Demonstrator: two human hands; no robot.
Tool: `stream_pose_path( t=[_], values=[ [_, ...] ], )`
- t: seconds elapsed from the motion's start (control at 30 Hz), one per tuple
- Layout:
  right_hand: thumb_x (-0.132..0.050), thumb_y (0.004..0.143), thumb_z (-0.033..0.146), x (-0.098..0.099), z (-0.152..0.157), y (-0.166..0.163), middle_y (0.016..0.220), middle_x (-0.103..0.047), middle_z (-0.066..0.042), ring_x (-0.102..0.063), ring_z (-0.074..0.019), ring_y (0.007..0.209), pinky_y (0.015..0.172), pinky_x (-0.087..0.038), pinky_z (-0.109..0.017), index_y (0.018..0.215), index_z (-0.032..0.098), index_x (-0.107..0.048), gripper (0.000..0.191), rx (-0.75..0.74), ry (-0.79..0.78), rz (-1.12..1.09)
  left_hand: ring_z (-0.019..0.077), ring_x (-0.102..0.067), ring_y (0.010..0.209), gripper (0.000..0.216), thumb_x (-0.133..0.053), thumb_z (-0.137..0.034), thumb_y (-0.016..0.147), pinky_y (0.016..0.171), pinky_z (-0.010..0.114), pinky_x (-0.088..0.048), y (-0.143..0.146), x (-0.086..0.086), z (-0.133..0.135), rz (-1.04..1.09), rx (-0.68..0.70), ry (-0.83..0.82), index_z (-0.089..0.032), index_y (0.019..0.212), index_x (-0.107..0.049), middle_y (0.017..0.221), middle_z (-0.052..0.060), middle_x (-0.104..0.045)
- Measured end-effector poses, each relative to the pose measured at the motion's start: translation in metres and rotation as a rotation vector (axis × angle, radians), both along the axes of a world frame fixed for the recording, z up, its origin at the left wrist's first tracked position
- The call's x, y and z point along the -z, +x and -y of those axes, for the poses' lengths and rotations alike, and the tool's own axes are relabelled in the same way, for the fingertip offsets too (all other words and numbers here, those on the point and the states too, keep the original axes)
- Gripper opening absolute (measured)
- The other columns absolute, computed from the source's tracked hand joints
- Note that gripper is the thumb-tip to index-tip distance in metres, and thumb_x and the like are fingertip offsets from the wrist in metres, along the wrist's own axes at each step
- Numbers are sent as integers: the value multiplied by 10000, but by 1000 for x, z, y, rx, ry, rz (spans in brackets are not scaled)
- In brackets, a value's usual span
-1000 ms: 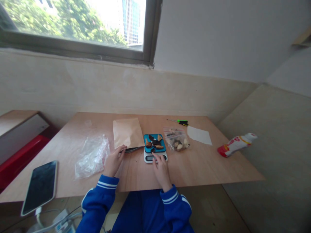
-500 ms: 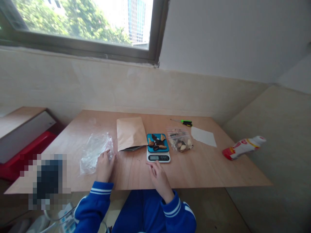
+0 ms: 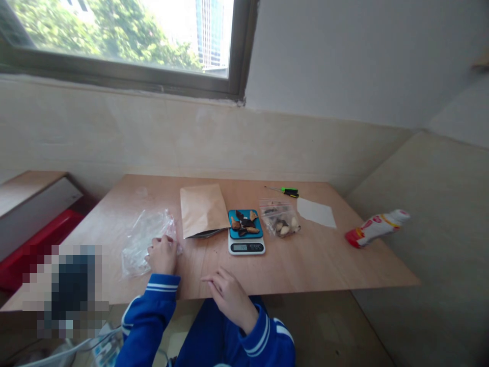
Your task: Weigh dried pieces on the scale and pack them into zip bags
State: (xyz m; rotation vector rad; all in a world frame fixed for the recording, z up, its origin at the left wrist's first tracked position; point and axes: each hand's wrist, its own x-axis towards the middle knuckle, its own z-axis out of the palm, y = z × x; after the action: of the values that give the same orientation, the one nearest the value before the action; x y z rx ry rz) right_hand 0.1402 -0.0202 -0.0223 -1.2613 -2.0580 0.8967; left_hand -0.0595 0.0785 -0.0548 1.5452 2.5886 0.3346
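My left hand (image 3: 163,255) rests on a crumpled clear plastic bag (image 3: 135,247), its fingers curled into the film. At the table's front edge, my right hand (image 3: 226,291) points leftward with fingers stretched out and nothing in them. Just beyond it sits a white kitchen scale (image 3: 246,248) with a blue platform, its display lit but too small to read. Several dark and tan dried pieces (image 3: 244,223) lie on the platform. A brown kraft paper pouch (image 3: 203,209) touches the scale's left side, its dark mouth facing me.
Right of the scale lies a zip bag (image 3: 281,220) with pale and dark pieces. Behind it are a green-and-black screwdriver (image 3: 289,190) and white paper (image 3: 316,212). A red-and-white bottle (image 3: 376,228) lies near the table's right edge. A blurred dark object (image 3: 72,285) is at the left.
My right hand has drawn back from the scale's front, toward me and left. My left hand has stayed at the plastic bag, its fingers curling more. The view has shifted slightly.
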Motion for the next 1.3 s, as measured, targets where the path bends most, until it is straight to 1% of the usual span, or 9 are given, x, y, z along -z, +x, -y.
stream_pose_path(
  t=[0.17,0.3,0.43,0.53,0.67,0.77,0.97,1.17,1.3],
  values=[
    [-423,925,154,2,-1,6,892,-589,-38,-573,-165,860,816,-474,-301,1059,231,-646,272,33,-2,-5,351,-538,964,396,-388,-460,868,730,428,-406,4,-3,-3,-16,-20,-7,-147,963,-611,1072,166,-532],
    [-402,917,148,11,-16,4,1044,-593,-85,-559,-192,1004,919,-460,-352,1173,200,-583,318,105,68,37,379,-514,972,432,-418,-469,843,724,445,-390,13,0,0,-98,-16,31,-109,1021,-579,1085,197,-523],
    [-461,861,138,21,-56,-6,1381,-410,-187,-400,-292,1247,1032,-354,-484,1363,116,-408,505,276,190,235,367,-521,958,311,-415,-359,847,748,480,-378,10,2,0,-45,-5,58,-140,952,-609,1081,176,-552],
    [-485,851,161,24,-88,-16,1474,-285,-223,-309,-347,1314,1035,-318,-521,1407,77,-337,581,367,189,350,355,-530,939,273,-423,-315,834,757,482,-382,0,4,-2,-1,24,112,-147,895,-629,1022,170,-583],
    [-485,853,179,29,-112,-31,1455,-310,-270,-308,-369,1321,1043,-279,-537,1397,26,-338,583,344,137,393,309,-554,861,247,-436,-320,806,733,414,-413,-14,6,-3,42,64,258,-147,835,-609,883,138,-598],
    [-504,849,208,38,-116,-42,1452,-313,-276,-322,-362,1323,1050,-267,-536,1398,25,-331,604,253,118,366,257,-562,772,243,-438,-369,792,721,374,-431,-23,5,-1,137,107,402,-165,764,-568,789,94,-578],
    [-523,835,178,46,-114,-53,1460,-346,-206,-312,-301,1349,1080,-253,-505,1391,88,-342,592,41,62,177,204,-550,648,306,-461,-486,781,659,344,-438,-29,-13,7,291,121,594,-196,698,-509,702,31,-538],
    [-458,909,285,18,-97,-63,1154,-602,-97,-529,-200,1122,992,-403,-386,1161,182,-533,283,160,131,-337,145,-532,599,303,-524,-485,789,577,284,-438,-1,-32,19,452,258,663,-188,734,-545,743,10,-552],
    [-484,887,372,7,-91,-74,1027,-634,-96,-617,-188,942,825,-503,-327,1092,165,-522,293,190,-77,-592,136,-538,627,244,-530,-420,812,584,266,-450,24,-36,28,589,397,669,-188,750,-576,750,10,-579]
  ],
)
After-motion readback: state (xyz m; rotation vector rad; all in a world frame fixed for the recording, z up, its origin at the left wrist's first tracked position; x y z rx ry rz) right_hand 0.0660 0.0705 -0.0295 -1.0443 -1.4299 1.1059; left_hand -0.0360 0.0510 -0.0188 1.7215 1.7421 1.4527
